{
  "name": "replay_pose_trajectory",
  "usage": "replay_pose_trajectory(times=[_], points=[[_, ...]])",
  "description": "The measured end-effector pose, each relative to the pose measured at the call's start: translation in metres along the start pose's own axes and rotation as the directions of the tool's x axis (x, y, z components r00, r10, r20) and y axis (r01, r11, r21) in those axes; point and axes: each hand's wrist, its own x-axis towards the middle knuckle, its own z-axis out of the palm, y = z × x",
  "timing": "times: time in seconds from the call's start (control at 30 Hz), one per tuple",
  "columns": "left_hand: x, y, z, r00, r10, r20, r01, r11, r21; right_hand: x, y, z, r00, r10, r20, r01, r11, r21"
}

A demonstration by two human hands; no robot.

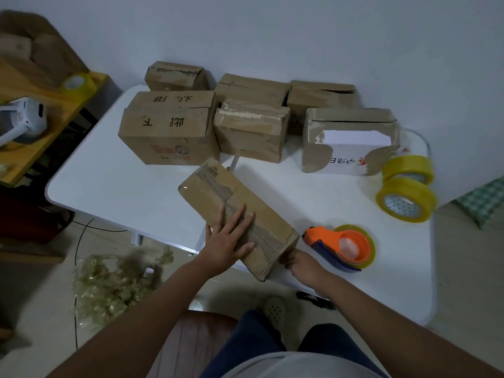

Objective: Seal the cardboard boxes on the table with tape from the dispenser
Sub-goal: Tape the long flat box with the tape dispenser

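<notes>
Left hand (231, 238) lies flat on the long box (234, 211) — right hand (296, 261) grips its near end.

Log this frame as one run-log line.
left hand: flat on long cardboard box | right hand: gripping box's near end | tape dispenser: idle on white table | spare tape rolls: right

A crumpled heap of plastic film (109, 285) lies on the floor beside a wooden stool (196, 339) and a slipper (274, 309).
</notes>
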Motion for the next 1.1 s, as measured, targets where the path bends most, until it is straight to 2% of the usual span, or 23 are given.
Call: replay_pose_trajectory(times=[0.17,0.23,0.33,0.4,0.43,0.53,0.6,0.7,0.77,0.83,0.93,1.1], points=[[0.032,-0.002,-0.013,0.963,0.271,0.008,-0.271,0.961,0.064,-0.027,0.009,-0.03,0.995,-0.031,-0.09,0.038,0.996,0.085],[0.044,0.005,-0.021,0.953,0.3,-0.034,-0.295,0.95,0.1,-0.032,0.018,-0.042,0.968,-0.085,-0.235,0.119,0.983,0.136],[0.042,0.024,-0.024,0.955,0.282,-0.09,-0.274,0.958,0.089,-0.031,0.041,-0.057,0.83,-0.138,-0.54,0.217,0.972,0.086],[0.028,0.039,-0.017,0.971,0.223,-0.083,-0.218,0.974,0.056,-0.028,0.055,-0.063,0.749,-0.176,-0.638,0.195,0.98,-0.04],[0.021,0.046,-0.012,0.984,0.168,-0.055,-0.167,0.985,0.037,-0.026,0.06,-0.065,0.74,-0.191,-0.645,0.172,0.981,-0.093],[0.003,0.056,0.008,0.995,0.091,0.049,-0.096,0.99,0.103,-0.022,0.064,-0.064,0.832,-0.151,-0.534,0.039,0.976,-0.216],[-0.002,0.053,0.015,0.987,0.148,0.067,-0.158,0.971,0.179,-0.022,0.061,-0.066,0.871,-0.151,-0.468,-0.008,0.948,-0.32],[-0.003,0.046,0.015,0.972,0.208,0.106,-0.226,0.95,0.215,-0.02,0.056,-0.073,0.919,-0.209,-0.334,0.071,0.921,-0.382],[-0.005,0.044,0.012,0.949,0.286,0.133,-0.312,0.913,0.263,-0.017,0.058,-0.075,0.938,-0.194,-0.288,0.062,0.909,-0.413],[-0.005,0.042,0.01,0.924,0.341,0.175,-0.377,0.889,0.259,-0.015,0.061,-0.074,0.934,-0.126,-0.334,-0.017,0.918,-0.396],[0.004,0.046,0.007,0.91,0.352,0.221,-0.396,0.895,0.207,-0.026,0.061,-0.076,0.916,-0.059,-0.398,-0.116,0.908,-0.402],[0.03,0.059,0.006,0.91,0.364,0.197,-0.394,0.909,0.14,-0.05,0.059,-0.098,0.834,-0.06,-0.549,-0.097,0.963,-0.252]])
